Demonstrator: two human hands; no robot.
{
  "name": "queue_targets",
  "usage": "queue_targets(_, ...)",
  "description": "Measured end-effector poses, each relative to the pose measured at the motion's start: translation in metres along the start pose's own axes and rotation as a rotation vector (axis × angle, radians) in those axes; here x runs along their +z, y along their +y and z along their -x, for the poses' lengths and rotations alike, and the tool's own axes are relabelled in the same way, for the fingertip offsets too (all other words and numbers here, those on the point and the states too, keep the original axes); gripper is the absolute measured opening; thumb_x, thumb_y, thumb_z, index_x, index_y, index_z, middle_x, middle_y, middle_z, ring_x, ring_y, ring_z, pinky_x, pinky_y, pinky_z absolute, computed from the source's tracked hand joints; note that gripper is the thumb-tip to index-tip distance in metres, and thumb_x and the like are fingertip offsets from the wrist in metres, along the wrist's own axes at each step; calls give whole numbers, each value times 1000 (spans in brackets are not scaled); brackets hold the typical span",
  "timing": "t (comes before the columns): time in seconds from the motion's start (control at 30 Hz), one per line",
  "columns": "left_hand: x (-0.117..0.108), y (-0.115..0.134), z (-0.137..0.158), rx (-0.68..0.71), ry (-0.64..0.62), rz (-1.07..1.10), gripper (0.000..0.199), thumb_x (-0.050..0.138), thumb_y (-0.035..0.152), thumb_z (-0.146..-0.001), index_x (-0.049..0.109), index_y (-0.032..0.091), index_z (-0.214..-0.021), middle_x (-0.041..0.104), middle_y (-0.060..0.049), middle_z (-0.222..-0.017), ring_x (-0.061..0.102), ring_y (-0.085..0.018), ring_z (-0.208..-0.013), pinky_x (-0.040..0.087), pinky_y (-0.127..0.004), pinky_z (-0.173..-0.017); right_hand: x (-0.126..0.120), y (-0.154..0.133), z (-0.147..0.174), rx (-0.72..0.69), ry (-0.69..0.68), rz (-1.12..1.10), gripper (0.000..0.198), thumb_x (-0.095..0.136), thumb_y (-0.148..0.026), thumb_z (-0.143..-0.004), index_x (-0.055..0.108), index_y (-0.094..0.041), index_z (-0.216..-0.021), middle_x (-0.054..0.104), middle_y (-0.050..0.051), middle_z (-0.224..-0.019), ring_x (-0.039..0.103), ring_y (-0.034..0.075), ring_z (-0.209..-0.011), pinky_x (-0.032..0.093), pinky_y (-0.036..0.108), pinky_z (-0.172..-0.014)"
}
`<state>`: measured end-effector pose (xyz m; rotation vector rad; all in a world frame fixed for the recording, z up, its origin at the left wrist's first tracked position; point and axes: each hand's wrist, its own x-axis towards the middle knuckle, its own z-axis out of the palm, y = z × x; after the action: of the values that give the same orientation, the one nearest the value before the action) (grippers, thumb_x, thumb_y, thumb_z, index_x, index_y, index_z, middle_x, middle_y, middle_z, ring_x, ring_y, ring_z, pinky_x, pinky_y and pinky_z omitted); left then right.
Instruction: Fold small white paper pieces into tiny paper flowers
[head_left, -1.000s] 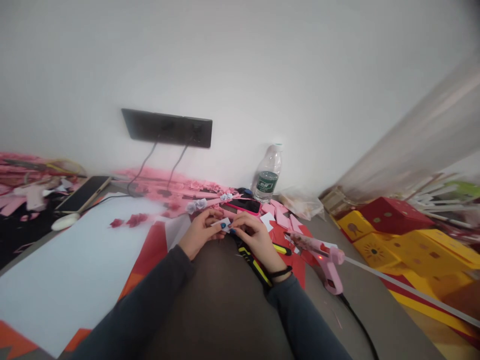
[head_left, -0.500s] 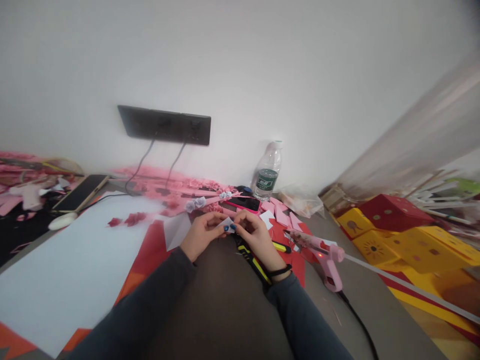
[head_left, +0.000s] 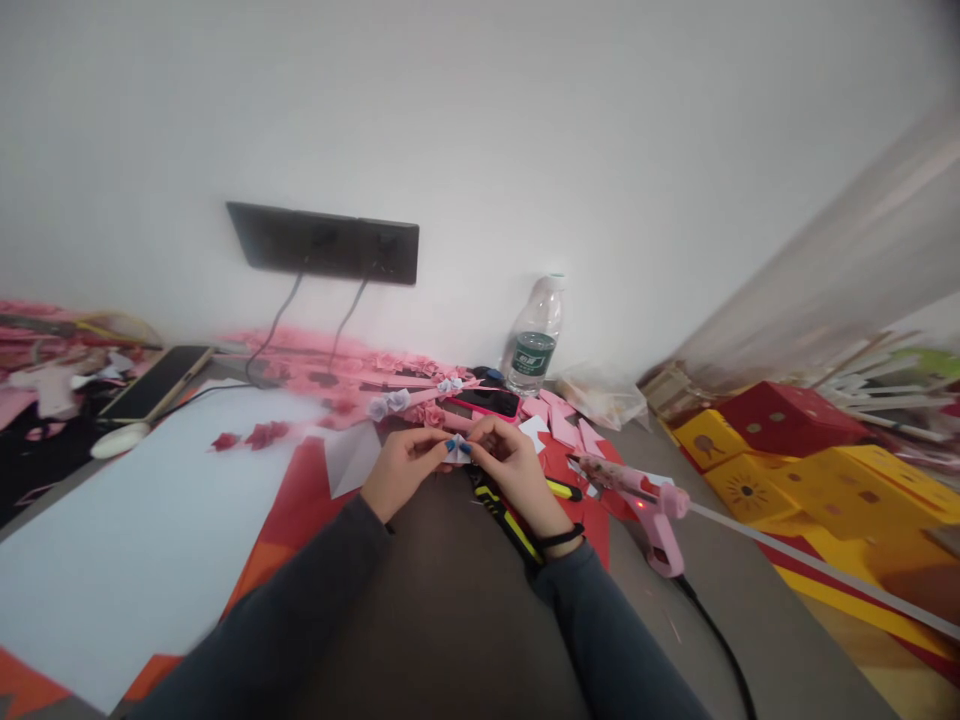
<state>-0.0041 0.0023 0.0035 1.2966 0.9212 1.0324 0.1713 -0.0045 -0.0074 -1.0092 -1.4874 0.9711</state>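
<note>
Between the fingertips of both hands is a small piece of white paper (head_left: 457, 456), with creases showing. My left hand (head_left: 405, 468) pinches it from the left, thumb on top. From the other side my right hand (head_left: 516, 478) grips it between thumb and fingers. The two thumbs, with blue nails, nearly meet over the paper, and part of it is hidden behind them. Under my right wrist lies a yellow-and-black hand tool (head_left: 508, 520), partly covered. Just beyond the hands are pale blue-white paper flowers (head_left: 389, 404) on a stem.
A pink glue gun (head_left: 651, 508) with a lit red light lies at right, its cord trailing forward. A water bottle (head_left: 533, 340) stands by the wall. White sheets (head_left: 150, 540) cover the left side. Yellow boxes (head_left: 840, 490) sit far right; a phone (head_left: 157, 384) lies far left.
The thumbs have come closer together over the paper, which now looks more folded and shows less flat surface. Both hands stay in nearly the same place; the view shifts slightly.
</note>
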Motion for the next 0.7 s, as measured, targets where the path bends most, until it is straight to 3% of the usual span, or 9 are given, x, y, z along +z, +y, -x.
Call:
queue_targets(0.33,0,4,0,9,-7,-68,24,69,32,-75,79,13,-86,77,-6,-79,70,-18,-68,60,-28,-67,0,0,2,-15,4,32,16,67,-35,-84,60,-20,-82,54,-1,-72,48,14,-61,40,27,-58)
queue_targets(0.7,-1,2,0,68,-49,-104,22,69,32,-77,78,15,-87,77,-7,-84,70,-21,-74,59,-31,-71,0,-4,1,25,4,22,27,69,-46,-81,60,-21,-80,54,-1,-69,49,15,-59,41,28,-56)
